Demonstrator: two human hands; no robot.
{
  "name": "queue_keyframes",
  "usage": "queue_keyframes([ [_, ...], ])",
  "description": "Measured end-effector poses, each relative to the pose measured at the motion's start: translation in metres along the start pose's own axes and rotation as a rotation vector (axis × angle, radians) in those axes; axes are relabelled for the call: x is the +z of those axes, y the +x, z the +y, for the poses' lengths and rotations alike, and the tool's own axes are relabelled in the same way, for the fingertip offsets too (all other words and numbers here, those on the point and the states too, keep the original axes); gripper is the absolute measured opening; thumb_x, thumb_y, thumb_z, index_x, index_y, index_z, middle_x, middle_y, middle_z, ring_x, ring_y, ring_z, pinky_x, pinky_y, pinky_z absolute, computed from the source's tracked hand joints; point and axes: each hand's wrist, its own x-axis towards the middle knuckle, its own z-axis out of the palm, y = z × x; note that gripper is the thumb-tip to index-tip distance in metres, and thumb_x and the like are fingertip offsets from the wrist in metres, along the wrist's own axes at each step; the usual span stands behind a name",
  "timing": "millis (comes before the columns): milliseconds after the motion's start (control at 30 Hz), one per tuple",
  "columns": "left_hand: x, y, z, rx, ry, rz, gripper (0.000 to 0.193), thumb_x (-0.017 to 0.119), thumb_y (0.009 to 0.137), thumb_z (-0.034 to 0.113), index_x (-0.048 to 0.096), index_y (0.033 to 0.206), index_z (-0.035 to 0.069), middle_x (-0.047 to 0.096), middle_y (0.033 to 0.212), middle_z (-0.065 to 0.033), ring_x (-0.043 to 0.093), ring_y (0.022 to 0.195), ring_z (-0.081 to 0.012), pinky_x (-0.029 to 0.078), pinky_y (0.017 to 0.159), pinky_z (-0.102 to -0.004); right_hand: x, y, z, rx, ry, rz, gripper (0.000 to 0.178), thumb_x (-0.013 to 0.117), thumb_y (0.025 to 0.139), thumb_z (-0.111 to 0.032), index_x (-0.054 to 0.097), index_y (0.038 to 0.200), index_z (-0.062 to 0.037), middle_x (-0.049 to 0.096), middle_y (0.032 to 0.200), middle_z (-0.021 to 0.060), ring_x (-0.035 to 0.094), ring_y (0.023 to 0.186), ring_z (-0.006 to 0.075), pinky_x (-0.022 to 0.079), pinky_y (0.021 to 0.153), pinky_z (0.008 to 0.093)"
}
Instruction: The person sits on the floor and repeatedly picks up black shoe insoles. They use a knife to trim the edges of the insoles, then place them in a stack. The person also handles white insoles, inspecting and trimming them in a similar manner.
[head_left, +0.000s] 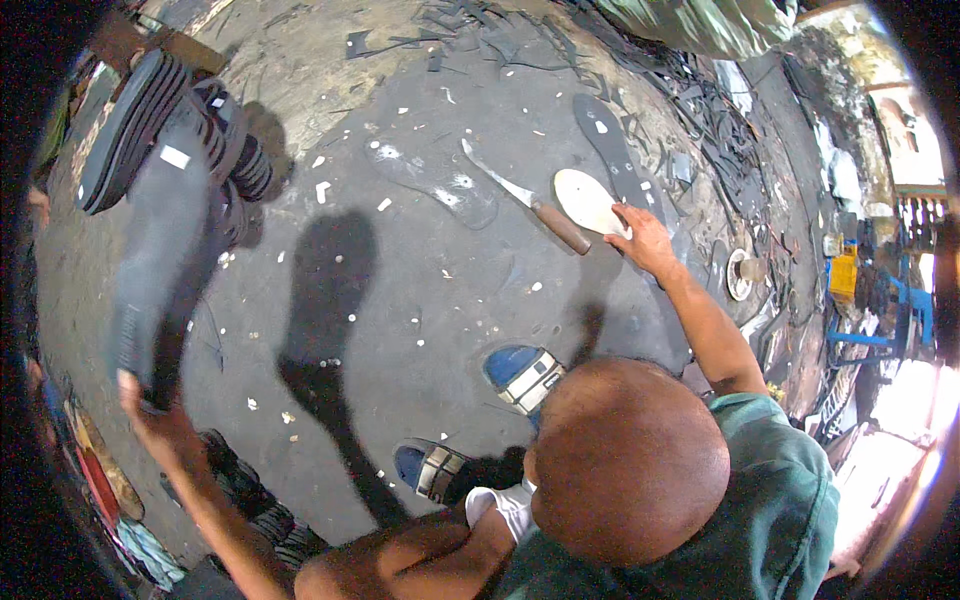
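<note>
My left hand (152,425) is closed round the narrow end of a long dark shoe sole (165,260), held up off the floor. A small white patch shows near the sole's far end. On the right, the fingers of my right hand (642,243) rest on the near end of a cream, sole-shaped piece (583,200); how firmly they grip it I cannot tell. Beside that piece lies a knife (545,212) with a curved blade and brown wooden handle. A flat black sole (605,140) lies just beyond, partly behind the cream piece.
Stacked black sandals (135,130) stand at the far left. A dark sole shape with white smears (430,185) shows on the floor. Black offcuts (715,130) are heaped at the far right, near a round white dish-like thing (740,275). Blue slippers (522,375) are at my feet.
</note>
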Motion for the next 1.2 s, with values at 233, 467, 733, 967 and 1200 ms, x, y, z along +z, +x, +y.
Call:
queue_keyframes([
  [233, 0.031, -0.161, -0.142, 0.116, 0.854, -0.098, 0.102, 0.091, 0.070, 0.021, 0.038, 0.155, 0.000, 0.050, 0.147, -0.0207, 0.048, 0.139, -0.0336, 0.035, 0.119, -0.0446, -0.014, 0.055, -0.029, 0.265, 0.362, 0.531, 0.033, 0.069, 0.099, -0.021, 0.068, 0.126, -0.0032, 0.076, 0.101, 0.0147, 0.072, 0.087, 0.0264, 0.055, 0.078, 0.0364],
  [467, 0.080, -0.167, -0.157, 0.004, 1.199, -0.313, 0.131, 0.095, 0.063, 0.032, 0.017, 0.160, -0.006, 0.050, 0.136, -0.0328, 0.051, 0.126, -0.0501, 0.045, 0.109, -0.0512, -0.005, 0.055, -0.210, 0.167, 1.246, 0.110, 0.025, 0.063, 0.103, -0.008, 0.065, 0.126, 0.0024, 0.072, 0.106, 0.0061, 0.067, 0.094, 0.0107, 0.055, 0.083, 0.0269],
  [733, 0.129, -0.114, -0.170, -0.215, 0.525, -0.094, 0.103, 0.089, 0.078, 0.046, 0.037, 0.150, -0.005, 0.058, 0.140, -0.0274, 0.059, 0.129, -0.0396, 0.046, 0.109, -0.0489, 0.018, 0.006, -0.332, 0.217, 1.578, -0.353, 0.028, 0.068, 0.099, -0.003, 0.063, 0.126, 0.0029, 0.072, 0.113, 0.0104, 0.070, 0.097, 0.0142, 0.058, 0.084, 0.0305],
  [967, 0.145, -0.139, -0.201, -0.234, -0.205, -0.125, 0.097, 0.038, 0.098, 0.080, 0.034, 0.152, -0.001, 0.052, 0.146, -0.0172, 0.053, 0.132, -0.0252, 0.043, 0.113, -0.0404, 0.028, 0.033, -0.357, -0.119, 1.410, -0.656, 0.109, 0.094, 0.078, -0.032, 0.026, 0.156, 0.0030, 0.040, 0.155, 0.0206, 0.038, 0.146, 0.0309, 0.032, 0.122, 0.0455],
  [1200, 0.140, -0.173, -0.169, -0.272, -0.336, -0.148, 0.128, 0.025, 0.078, 0.098, 0.025, 0.159, -0.001, 0.050, 0.149, -0.0155, 0.048, 0.138, -0.0288, 0.036, 0.120, -0.0434, 0.003, 0.035, -0.365, -0.417, 1.095, -0.802, 0.116, 0.100, 0.064, -0.042, 0.036, 0.150, 0.0046, 0.048, 0.148, 0.0224, 0.045, 0.141, 0.0347, 0.035, 0.120, 0.0464],
])
